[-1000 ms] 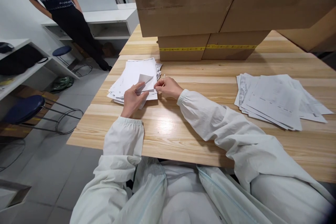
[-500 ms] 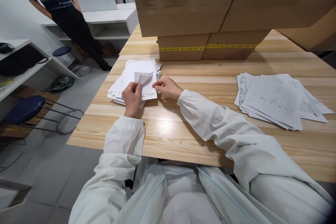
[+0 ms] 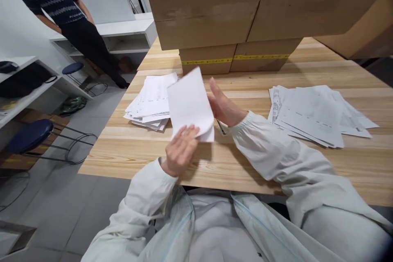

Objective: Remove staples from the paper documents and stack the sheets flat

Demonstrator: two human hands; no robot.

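Note:
A white sheet of paper (image 3: 190, 100) is raised and tilted above the table, with another white layer showing at its lower right corner. My left hand (image 3: 181, 151) is closed on the bottom edge of this paper, fingers over its front. My right hand (image 3: 225, 106) is at the paper's right edge, thumb stretched up and apart from the sheet; its other fingers are partly hidden behind the paper. Beneath the right wrist a small dark-edged item (image 3: 221, 127) shows, too covered to name. To the left lies an untidy stack of printed papers (image 3: 150, 100).
Another fanned pile of printed papers (image 3: 313, 114) lies at the right of the wooden table (image 3: 123, 159). Large cardboard boxes (image 3: 208, 12) stand stacked at the back. A person (image 3: 61, 0) stands beyond the table at left, near blue stools (image 3: 30, 135) and white shelves (image 3: 132, 26).
Both hands have moved right and nearer, off the left stack, bringing the paper up with them. My right hand has gone from a pinch to a raised, spread thumb. The view has shifted slightly.

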